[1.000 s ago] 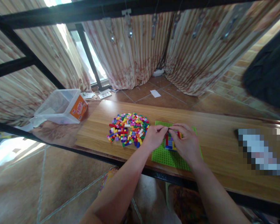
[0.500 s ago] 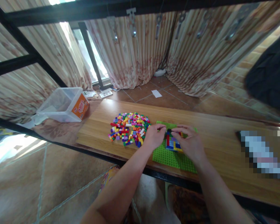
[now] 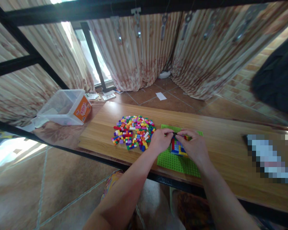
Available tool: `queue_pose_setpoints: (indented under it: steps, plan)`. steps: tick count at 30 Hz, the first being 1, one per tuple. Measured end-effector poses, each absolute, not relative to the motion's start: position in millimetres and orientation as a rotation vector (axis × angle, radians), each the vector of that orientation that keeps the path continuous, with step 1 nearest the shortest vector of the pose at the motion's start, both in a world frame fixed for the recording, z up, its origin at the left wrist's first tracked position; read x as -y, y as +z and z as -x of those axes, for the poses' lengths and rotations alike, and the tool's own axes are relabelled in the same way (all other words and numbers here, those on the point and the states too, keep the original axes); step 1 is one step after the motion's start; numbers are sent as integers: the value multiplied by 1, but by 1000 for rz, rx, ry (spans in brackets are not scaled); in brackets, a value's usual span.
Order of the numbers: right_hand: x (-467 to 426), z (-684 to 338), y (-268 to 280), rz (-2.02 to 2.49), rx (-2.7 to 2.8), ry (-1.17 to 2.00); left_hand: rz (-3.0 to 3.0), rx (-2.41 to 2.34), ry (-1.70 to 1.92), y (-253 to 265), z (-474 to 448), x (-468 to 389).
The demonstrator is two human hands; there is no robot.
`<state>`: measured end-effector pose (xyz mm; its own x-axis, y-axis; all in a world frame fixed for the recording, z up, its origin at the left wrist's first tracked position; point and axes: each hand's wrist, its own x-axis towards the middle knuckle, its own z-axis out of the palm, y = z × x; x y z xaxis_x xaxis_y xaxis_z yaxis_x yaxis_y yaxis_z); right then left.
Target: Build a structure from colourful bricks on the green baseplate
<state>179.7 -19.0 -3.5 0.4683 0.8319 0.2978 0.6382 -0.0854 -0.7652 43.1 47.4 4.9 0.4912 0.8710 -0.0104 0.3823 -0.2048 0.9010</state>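
Note:
A small toy-brick build (image 3: 179,149) in blue, yellow, red and other colours sits on a green studded baseplate (image 3: 175,163). My left hand (image 3: 160,141) has thumb and fingers pinched at the build's far left corner, around a small dark toy brick (image 3: 174,134). From the other side my right hand (image 3: 193,145) reaches over the build, its thumb and forefinger closed at the same dark brick. The fingertips of both hands nearly meet there, and the fingers partly hide the brick. My right hand covers the build's right part.
Left of the baseplate, many loose toy bricks (image 3: 134,131) lie spread on the wooden table (image 3: 98,134). A clear plastic bin (image 3: 62,107) with an orange label stands beyond the table's left end. A pixelated dark-edged object (image 3: 268,158) lies at the right.
My left hand has moved slightly right, bringing its fingertips against the dark brick beside my right hand's fingers. My right hand has barely shifted.

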Motion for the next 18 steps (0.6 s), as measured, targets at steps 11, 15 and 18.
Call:
queue_pose_setpoints:
  steps: [11,15,18]
  plan:
    - [20,-176,3,1882,1229,319,-1798,-1037,667,6,-44,-48]
    - [20,-176,4,1913,1228,330,-1784,-1064,671,7,-46,-47]
    - [21,-178,6,1903,1239,363,-1770,-1083,673,8,-47,-46]
